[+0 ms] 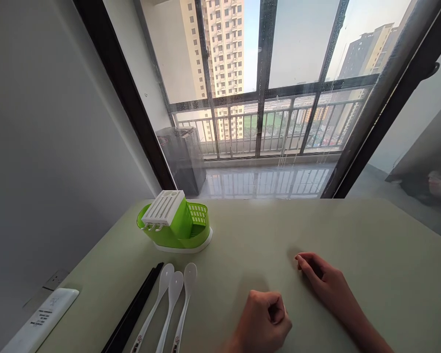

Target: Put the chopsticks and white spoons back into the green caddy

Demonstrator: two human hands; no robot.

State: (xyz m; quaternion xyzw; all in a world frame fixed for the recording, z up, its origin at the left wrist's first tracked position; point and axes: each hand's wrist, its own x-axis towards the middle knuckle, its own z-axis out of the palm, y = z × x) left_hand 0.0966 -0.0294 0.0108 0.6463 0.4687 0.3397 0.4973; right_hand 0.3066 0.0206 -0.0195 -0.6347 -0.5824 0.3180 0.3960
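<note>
The left hand (266,318) rests on the table (371,245) curled into a loose fist, thumb tucked against the bent fingers; nothing shows inside it, so it looks closed on nothing. The right hand (321,277) lies just beyond and to the right of it, palm down, fingers loosely bent with the tips touching the tabletop, also holding nothing. The two hands are near each other but apart, both parked on bare surface, which reads as a resting pose rather than a grip.

Nearest to the left hand, just to its left, lie three white spoons (172,304), side by side with bowls pointing away from the person and handles toward the near edge, laid parallel as if set out for easy picking. Touching or just beside the leftmost spoon is a bundle of black chopsticks (135,309), running along the same slant. I cannot tell how many sticks there are.

Farther out, beyond the spoons and well away from both hands, stands a green holder (178,223) on a white base, with a white slotted lid tilted on its left part and a mesh compartment on its right. It appears empty from this angle.

At the far left, off the table's edge, a white remote (40,321) lies near a wall socket (53,280). Behind the table is a window (272,98).
</note>
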